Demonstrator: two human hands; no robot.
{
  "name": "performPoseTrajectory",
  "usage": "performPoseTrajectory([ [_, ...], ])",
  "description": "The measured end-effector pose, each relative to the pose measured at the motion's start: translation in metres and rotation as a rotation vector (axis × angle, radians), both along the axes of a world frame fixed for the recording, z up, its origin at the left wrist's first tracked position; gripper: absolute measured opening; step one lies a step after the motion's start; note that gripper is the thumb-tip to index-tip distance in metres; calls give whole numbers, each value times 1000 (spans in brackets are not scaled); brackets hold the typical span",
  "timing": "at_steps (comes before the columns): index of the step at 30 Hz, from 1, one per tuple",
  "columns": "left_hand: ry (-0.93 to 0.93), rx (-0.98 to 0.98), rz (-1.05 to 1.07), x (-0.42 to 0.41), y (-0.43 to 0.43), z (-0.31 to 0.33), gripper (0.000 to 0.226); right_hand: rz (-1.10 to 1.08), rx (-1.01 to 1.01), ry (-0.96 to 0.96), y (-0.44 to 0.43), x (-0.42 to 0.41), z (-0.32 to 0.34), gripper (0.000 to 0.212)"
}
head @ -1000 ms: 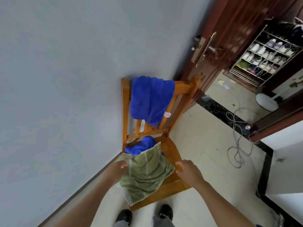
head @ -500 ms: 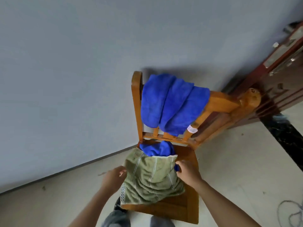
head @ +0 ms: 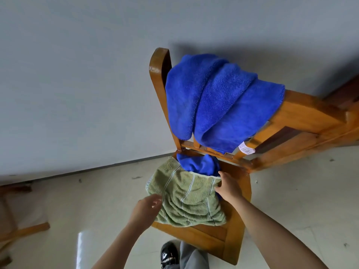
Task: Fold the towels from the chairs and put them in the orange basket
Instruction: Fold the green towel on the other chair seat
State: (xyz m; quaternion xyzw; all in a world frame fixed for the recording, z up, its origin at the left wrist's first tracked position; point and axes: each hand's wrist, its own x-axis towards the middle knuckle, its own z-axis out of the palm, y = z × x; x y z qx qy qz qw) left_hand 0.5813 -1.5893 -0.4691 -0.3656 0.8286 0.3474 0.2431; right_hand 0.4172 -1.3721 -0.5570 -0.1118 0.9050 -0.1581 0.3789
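One chair [head: 310,113] is now seen closer, its backrest draped with the blue towel [head: 217,101], its seat's green towel [head: 186,200] newly pinched at the far corner by the right hand [head: 228,188] for lifting, the left hand [head: 145,208] being laid at the near edge, its grip indiscernible.

A single wide-angle view from the person's head looks forward and steeply down, close above the chair [head: 219,235] seat; the wall [head: 77,84] fills the top, the floor [head: 97,200] the lower edges.

Both forearms stretched forward, my right hand [head: 228,188] pinches the green towel [head: 186,200], left hand [head: 147,208] curls at its edge.
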Motion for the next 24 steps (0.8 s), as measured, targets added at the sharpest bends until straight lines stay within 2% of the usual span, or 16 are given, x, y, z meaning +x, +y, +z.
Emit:
performPoseTrajectory([
  [5, -29, -6, 25, 11, 8, -6, 21, 39, 39, 33, 0, 5, -13, 55],
  [10, -15, -11, -4, 21, 17, -10, 22, 19, 74, 89, 9, 14, -20, 26],
  [13, 1, -15, -30, 25, 22, -10, 23, 18, 63, 144, 11, 23, -11, 20],
  [20, 56, -12, -150, 16, 43, 22, 30, 216, -278, 195, 5, 62, 69, 12],
  [24, 173, 5, -373, 8, 55, 40, 57, 272, -432, 186, 7, 92, 128, 17],
])
